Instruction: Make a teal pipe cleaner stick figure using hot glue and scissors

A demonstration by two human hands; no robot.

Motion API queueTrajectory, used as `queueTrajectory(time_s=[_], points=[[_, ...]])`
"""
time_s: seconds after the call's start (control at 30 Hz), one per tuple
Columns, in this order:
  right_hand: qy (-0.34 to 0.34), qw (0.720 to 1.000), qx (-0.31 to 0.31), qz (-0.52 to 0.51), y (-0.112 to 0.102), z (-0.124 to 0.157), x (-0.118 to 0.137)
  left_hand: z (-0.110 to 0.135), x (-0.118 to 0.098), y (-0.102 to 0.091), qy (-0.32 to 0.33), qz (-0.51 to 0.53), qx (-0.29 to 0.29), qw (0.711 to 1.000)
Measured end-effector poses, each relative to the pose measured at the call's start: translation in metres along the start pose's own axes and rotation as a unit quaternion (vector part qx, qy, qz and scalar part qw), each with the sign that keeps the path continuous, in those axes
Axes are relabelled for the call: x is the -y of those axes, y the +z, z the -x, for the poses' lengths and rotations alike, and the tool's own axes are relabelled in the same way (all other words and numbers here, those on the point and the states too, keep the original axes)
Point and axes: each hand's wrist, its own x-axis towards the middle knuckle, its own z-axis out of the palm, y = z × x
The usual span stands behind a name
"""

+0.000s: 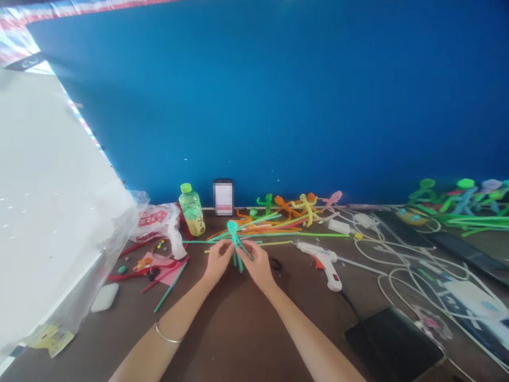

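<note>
A teal pipe-cleaner figure (233,229) with a round coiled head stands upright between my hands, its thin stems hanging down. My left hand (220,259) pinches it from the left. From the other side, the fingers of my right hand (256,261) close on its stems. Just behind lie loose pipe cleaners (274,232) in orange, green, yellow and teal. Finished-looking figures lean near the wall: a green one (267,204), an orange one (287,208), a yellow one (307,208) and a pink one (333,199).
A white glue gun (326,264) lies to the right, near white cables (382,276) and a black tablet-like slab (393,342). A green-capped bottle (192,211) and a phone (223,197) stand at the back. Left are a plastic bag (159,225) and a white case (105,297).
</note>
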Motion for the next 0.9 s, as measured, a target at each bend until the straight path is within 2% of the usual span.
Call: queueTrajectory(time_s=[0.13,0.4,0.53,0.63,0.77,0.9], points=[[-0.003,0.999,0.025,0.023,-0.0004,0.0008,0.0041,0.0029,-0.0017,0.0023,0.001,-0.001,0.01,1.0],[-0.009,1.0,0.022,0.019,-0.0027,0.0001,-0.0003,0.0061,-0.0054,0.0044,-0.061,0.114,0.038,0.991],[-0.023,0.999,0.022,0.024,-0.0011,0.0016,0.0017,0.0067,-0.0034,0.0026,-0.049,0.071,0.069,0.994],[-0.031,0.999,0.019,0.034,-0.0006,0.0017,0.0019,0.0063,-0.0018,0.0004,-0.025,0.036,0.055,0.998],[-0.027,0.999,0.01,0.041,-0.0009,0.0016,0.002,0.0068,-0.0017,0.0,-0.024,0.052,0.04,0.998],[-0.041,0.997,0.015,0.063,-0.001,0.0023,0.0058,0.0076,-0.0031,0.0014,-0.047,0.085,0.056,0.994]])
